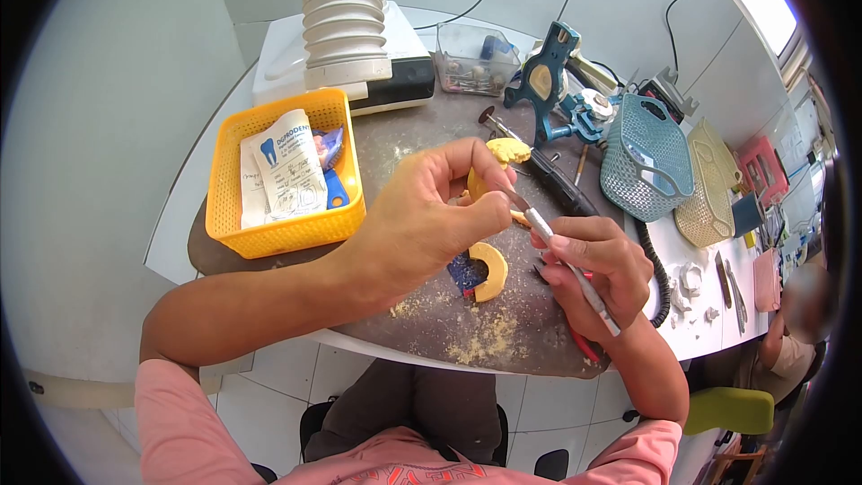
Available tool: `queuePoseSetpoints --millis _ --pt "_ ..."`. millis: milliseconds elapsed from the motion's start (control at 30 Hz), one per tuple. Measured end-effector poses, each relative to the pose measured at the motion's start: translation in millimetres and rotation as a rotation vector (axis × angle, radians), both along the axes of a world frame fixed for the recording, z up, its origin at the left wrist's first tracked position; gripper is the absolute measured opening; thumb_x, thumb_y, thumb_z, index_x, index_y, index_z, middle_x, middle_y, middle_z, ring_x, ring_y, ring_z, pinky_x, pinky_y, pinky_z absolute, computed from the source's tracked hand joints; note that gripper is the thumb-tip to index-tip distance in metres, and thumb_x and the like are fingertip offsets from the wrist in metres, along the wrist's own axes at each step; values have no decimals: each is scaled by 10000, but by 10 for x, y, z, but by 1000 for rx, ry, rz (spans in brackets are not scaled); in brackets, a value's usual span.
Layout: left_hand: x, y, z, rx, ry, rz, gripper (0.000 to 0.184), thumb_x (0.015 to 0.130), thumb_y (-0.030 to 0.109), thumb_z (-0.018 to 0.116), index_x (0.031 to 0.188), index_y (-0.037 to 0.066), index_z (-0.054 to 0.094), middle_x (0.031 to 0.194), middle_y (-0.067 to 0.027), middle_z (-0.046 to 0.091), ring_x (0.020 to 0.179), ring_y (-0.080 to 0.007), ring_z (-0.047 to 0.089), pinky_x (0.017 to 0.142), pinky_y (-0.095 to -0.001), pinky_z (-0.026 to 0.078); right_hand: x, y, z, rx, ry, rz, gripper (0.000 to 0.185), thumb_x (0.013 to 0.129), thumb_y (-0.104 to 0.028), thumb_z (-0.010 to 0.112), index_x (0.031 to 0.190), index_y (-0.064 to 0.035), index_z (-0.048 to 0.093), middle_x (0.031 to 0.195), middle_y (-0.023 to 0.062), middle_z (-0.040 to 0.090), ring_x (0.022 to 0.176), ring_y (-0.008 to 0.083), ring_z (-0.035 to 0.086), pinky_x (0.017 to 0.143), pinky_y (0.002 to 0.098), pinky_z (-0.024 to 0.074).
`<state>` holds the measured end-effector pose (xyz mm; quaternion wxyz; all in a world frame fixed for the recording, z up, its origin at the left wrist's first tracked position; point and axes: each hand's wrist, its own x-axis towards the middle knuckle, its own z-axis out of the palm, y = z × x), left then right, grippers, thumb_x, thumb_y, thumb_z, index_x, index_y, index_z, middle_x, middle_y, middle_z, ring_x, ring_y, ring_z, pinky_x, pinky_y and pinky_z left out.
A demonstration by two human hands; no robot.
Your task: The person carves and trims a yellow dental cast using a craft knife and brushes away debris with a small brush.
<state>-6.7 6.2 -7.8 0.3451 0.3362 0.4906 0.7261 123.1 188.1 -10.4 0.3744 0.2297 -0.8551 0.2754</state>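
My left hand [426, 216] is closed around a yellow plaster dental cast [509, 151], holding it above the table; its fingers hide part of the cast. In my right hand [603, 260] is a slim silver scalpel [590, 291], gripped like a pen and slanting up to the left. Its blade end reaches the cast by my left thumb, though I cannot tell whether they touch. Below my hands, a horseshoe-shaped yellow plaster piece [492, 277] lies on the table beside a dark blue piece [464, 273]. A tool with red handles [584, 341] is partly hidden behind my right wrist.
Yellow shavings [485, 338] dust the brown mat [413, 305]. A yellow basket [285, 238] with papers stands left. Behind are a ribbed hose [346, 22], a clear bin [476, 63], a blue articulator [548, 81] and a black handpiece [561, 181]. Blue-grey basket [642, 171] and another person [790, 341] are right.
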Motion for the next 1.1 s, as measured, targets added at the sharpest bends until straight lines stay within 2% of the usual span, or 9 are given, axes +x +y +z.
queuePoseSetpoints --millis 333,433,500,633,933,1100 --pt "2 9 12 16 133 41 76 876 46 624 926 64 570 1060 -52 581 1063 -95 534 959 -279 426 15 -3 1 -23 12 23 344 742 -26 818 1034 -25 636 938 168 718 728 213 709 581 281 547" --pt "-13 -1 -2 26 155 57 70 886 73 632 926 59 576 1061 -57 591 1052 -91 536 956 -273 426 32 4 -16 -130 30 35 338 762 -25 807 1048 -9 627 930 181 716 748 217 713 596 277 549" --pt "0 -9 42 -33 50 43 104 899 111 641 972 42 611 1072 -60 604 1048 -97 546 961 -275 421 31 17 -2 -110 30 42 336 770 -28 803 1053 -4 623 924 185 715 750 218 714 599 276 550" --pt "29 -3 59 -14 67 14 167 912 157 653 1022 31 642 1081 -62 622 1054 -108 554 976 -284 414 15 25 1 -85 28 49 335 775 -29 801 1056 2 621 917 192 715 744 219 711 604 276 549" --pt "52 -13 46 24 -6 -15 135 905 73 630 1022 14 663 1078 -61 636 1131 -131 545 1030 -305 397 23 29 -16 -23 7 21 355 737 -69 838 1032 -30 644 948 167 721 728 211 708 573 273 542" --pt "14 -3 43 -21 125 32 105 906 35 596 965 -4 672 1055 -63 639 1159 -138 539 1046 -312 396 15 26 -13 3 19 13 365 728 -72 842 1034 -40 644 964 163 721 727 209 708 566 273 539"
